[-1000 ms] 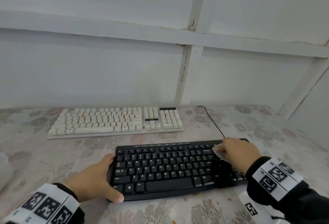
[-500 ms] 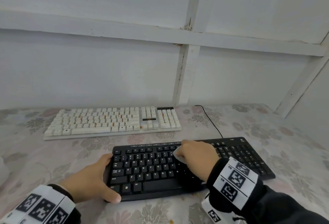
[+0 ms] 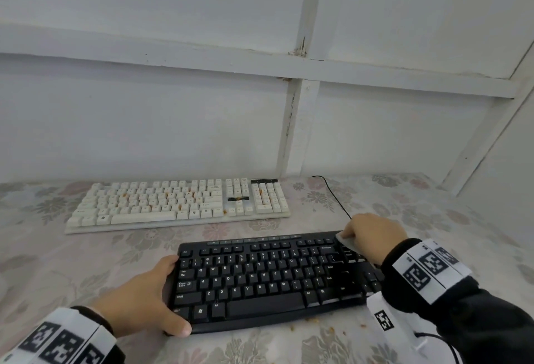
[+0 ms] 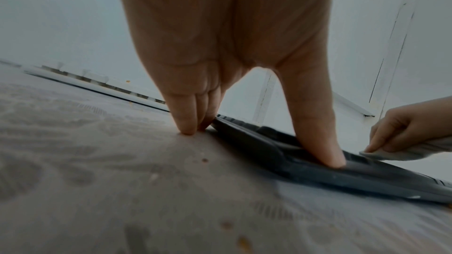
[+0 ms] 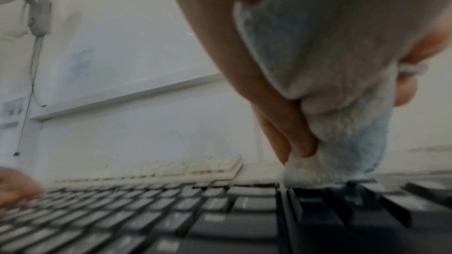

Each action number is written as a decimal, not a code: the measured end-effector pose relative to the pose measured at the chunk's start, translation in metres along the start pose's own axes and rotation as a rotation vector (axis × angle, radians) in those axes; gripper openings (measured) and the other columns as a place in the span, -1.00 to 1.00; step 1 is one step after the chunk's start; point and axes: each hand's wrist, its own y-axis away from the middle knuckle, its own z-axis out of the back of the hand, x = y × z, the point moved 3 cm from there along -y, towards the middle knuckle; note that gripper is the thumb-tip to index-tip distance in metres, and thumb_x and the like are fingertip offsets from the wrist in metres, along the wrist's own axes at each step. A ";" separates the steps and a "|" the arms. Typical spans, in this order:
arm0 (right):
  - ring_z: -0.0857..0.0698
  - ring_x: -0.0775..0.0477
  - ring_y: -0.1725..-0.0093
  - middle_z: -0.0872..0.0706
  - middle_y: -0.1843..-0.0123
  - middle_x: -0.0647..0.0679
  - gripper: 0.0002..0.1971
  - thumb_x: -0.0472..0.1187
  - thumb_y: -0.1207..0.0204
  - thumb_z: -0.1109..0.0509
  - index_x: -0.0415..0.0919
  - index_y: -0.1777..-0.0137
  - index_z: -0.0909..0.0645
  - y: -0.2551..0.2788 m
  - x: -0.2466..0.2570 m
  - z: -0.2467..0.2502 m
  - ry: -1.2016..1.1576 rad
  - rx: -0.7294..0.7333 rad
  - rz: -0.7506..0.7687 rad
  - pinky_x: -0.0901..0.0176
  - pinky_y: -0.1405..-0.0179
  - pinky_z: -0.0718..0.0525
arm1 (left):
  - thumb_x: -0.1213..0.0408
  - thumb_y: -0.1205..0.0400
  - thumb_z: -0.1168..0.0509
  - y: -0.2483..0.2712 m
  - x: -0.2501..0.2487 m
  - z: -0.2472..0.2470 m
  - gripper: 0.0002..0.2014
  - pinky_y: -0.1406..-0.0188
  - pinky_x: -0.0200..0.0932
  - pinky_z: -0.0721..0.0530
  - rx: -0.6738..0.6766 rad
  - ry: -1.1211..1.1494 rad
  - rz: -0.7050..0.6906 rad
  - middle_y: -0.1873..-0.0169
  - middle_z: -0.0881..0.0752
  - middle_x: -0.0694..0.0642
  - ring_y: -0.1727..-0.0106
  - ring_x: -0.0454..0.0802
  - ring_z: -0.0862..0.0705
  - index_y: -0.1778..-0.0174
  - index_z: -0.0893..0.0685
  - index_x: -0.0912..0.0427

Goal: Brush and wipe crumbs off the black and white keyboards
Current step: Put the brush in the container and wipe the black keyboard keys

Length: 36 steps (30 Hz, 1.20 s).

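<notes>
From the head view I see my left hand braced on the left end of the black keyboard, thumb along its front edge. The left wrist view adds that the fingers are straight, tips down on the cloth beside the keyboard's left edge, and the thumb presses the frame; nothing is gripped. My right hand sits at the keyboard's back right, curled round a pale rag. Only the right wrist view shows how much rag is bunched in the palm, its lower end pressed onto the keys.

The white keyboard lies behind the black one, apart from it, with orange crumbs among its keys. More crumbs lie on the cloth in front of the black keyboard's right half. A black cable runs back from near the right hand.

A strip of floral tablecloth is open left of the black keyboard and between the two keyboards. A white panelled wall stands close behind the white keyboard.
</notes>
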 end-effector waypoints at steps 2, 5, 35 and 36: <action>-0.61 -0.08 0.24 -0.64 0.09 -0.04 -0.74 -0.14 -0.62 -0.20 0.00 -0.09 -0.73 0.002 -0.001 -0.009 -0.071 0.056 0.024 0.23 0.37 -0.45 | 0.07 0.01 -0.63 -0.001 0.001 0.000 0.22 -0.26 -0.26 -0.46 -0.005 -0.015 -0.005 -0.23 -0.45 -0.33 -0.31 -0.18 -0.49 -0.53 -0.08 -0.08; -0.57 -0.04 0.27 -0.50 0.20 0.05 -0.90 -0.34 -0.40 -0.24 -0.15 0.23 -0.54 0.011 -0.009 -0.024 -0.036 -0.083 0.080 0.21 0.41 -0.40 | 0.03 0.06 -0.63 -0.001 0.003 0.000 0.19 -0.33 -0.20 -0.48 -0.017 -0.018 -0.027 -0.27 -0.49 -0.32 -0.29 -0.22 -0.51 -0.48 -0.13 -0.14; -0.51 -0.01 0.40 -0.37 0.32 0.05 -0.89 -0.40 -0.39 -0.29 -0.18 0.23 -0.48 0.010 -0.039 -0.036 0.030 -0.098 0.040 0.29 0.52 -0.27 | 0.02 0.05 -0.63 -0.001 0.003 0.000 0.26 -0.38 -0.16 -0.42 -0.032 -0.043 0.032 -0.18 -0.41 -0.38 -0.36 -0.17 -0.45 -0.55 -0.07 -0.08; -0.46 0.01 0.44 -0.36 0.33 0.05 -0.85 -0.40 -0.39 -0.29 -0.16 0.29 -0.43 0.008 -0.048 -0.038 0.034 -0.097 0.005 0.28 0.52 -0.28 | 0.02 0.05 -0.62 -0.001 0.003 0.000 0.26 -0.37 -0.17 -0.42 -0.033 -0.046 0.031 -0.17 -0.41 -0.39 -0.35 -0.17 -0.45 -0.56 -0.06 -0.09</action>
